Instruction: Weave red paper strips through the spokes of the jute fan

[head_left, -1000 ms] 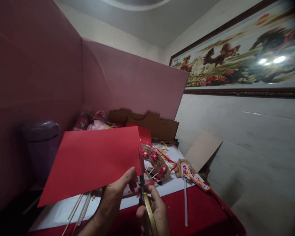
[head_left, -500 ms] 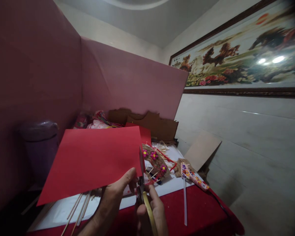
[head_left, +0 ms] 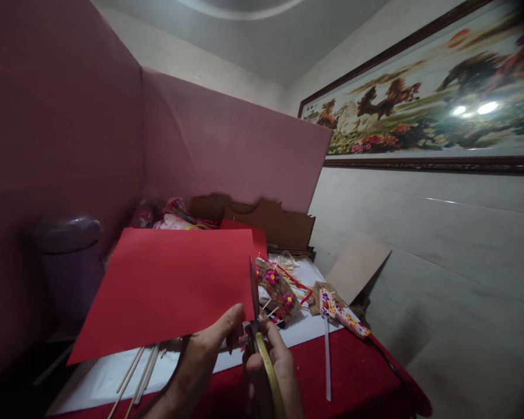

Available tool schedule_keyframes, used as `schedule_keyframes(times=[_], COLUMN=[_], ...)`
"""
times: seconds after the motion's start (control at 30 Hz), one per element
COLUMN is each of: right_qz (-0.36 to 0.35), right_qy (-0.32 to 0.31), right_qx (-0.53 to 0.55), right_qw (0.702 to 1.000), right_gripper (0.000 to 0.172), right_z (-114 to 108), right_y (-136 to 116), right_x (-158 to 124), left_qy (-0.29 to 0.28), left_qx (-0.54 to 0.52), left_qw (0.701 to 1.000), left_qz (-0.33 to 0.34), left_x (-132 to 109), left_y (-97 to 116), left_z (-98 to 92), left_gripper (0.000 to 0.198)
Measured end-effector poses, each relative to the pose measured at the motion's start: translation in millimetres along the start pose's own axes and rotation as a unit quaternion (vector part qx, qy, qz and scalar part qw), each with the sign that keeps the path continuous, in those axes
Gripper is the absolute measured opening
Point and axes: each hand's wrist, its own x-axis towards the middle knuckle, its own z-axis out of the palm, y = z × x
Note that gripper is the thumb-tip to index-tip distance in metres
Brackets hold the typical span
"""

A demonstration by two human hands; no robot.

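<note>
A large sheet of red paper (head_left: pixel 170 285) is held up over the table by my left hand (head_left: pixel 212 343), its thumb pressed on the near right corner. My right hand (head_left: pixel 277 361) is wrapped round scissors (head_left: pixel 265 361) with yellow handles. The dark blades point up and away, along the paper's right edge. Whether they bite into the paper at this instant is hard to tell. My left fingertips, partly hidden under the sheet, are close to the scissors' pivot.
Behind the hands lies a bundle with pink felt flowers (head_left: pixel 283 291). To the right is a flower-patterned glue gun (head_left: pixel 343 314) with a glue stick (head_left: pixel 327 361). Thin wooden sticks (head_left: pixel 128 375) lie at left. Cut cardboard (head_left: pixel 271 224) stands at the back, a lidded bin (head_left: pixel 72 273) at far left.
The paper has tilted and shifted slightly to the right. My right hand and the scissors have moved a little right, and the blades now show beside the sheet's edge.
</note>
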Motion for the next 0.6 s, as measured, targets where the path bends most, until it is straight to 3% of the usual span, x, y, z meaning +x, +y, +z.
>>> schedule_keyframes(times=[0.27, 0.43, 0.6], right_qz=[0.036, 0.088, 0.072], right_qy=[0.055, 0.109, 0.095], right_qx=[0.065, 0.117, 0.084], right_qw=[0.996, 0.983, 0.989], right_gripper=[0.078, 0.066, 0.065], right_z=[6, 9, 6], right_y=[2, 15, 25], right_x=[4, 15, 15], left_qy=[-0.021, -0.012, -0.008], left_qx=[0.008, 0.002, 0.003], left_qw=[1.0, 1.0, 1.0], left_qz=[0.004, -0.001, -0.014], left_x=[-1, 0, -1], left_y=[3, -2, -3], left_z=[0.5, 1.2, 1.7], left_gripper=[0.044, 0.045, 0.046])
